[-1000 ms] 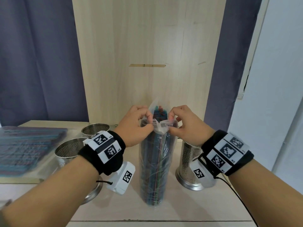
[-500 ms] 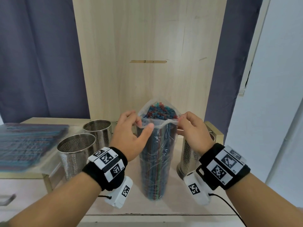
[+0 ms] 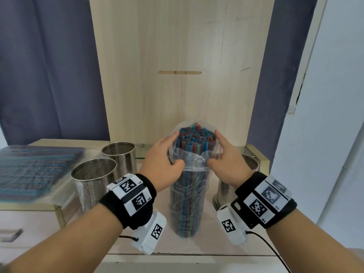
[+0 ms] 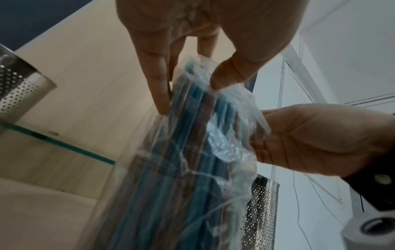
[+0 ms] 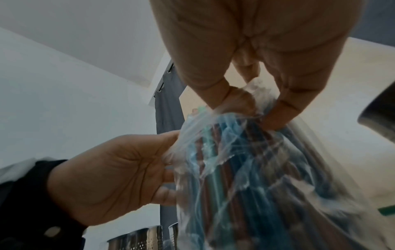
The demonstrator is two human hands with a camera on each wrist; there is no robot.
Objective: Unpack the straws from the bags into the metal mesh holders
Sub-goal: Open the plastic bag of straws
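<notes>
A clear plastic bag (image 3: 187,203) packed with blue, red and green straws (image 3: 194,134) stands upright on the wooden counter. Its mouth is open and the straw tops stick out above the bunched rim. My left hand (image 3: 172,152) grips the rim on the left, thumb in front and fingers behind. My right hand (image 3: 216,148) grips it the same way on the right. In the left wrist view my left hand (image 4: 192,91) pinches plastic against the straws; in the right wrist view my right hand (image 5: 250,108) does likewise. Two empty mesh holders (image 3: 94,180) (image 3: 119,154) stand left of the bag.
A third mesh holder (image 3: 248,170) stands right of the bag, partly behind my right wrist. Flat bags of straws (image 3: 33,170) lie on a raised unit at the left. A wooden back panel (image 3: 181,75) rises close behind the bag.
The pinched-together bag top has been pulled open and pushed down, baring the straw tops. Both hands have spread apart and now wrap round the rim.
</notes>
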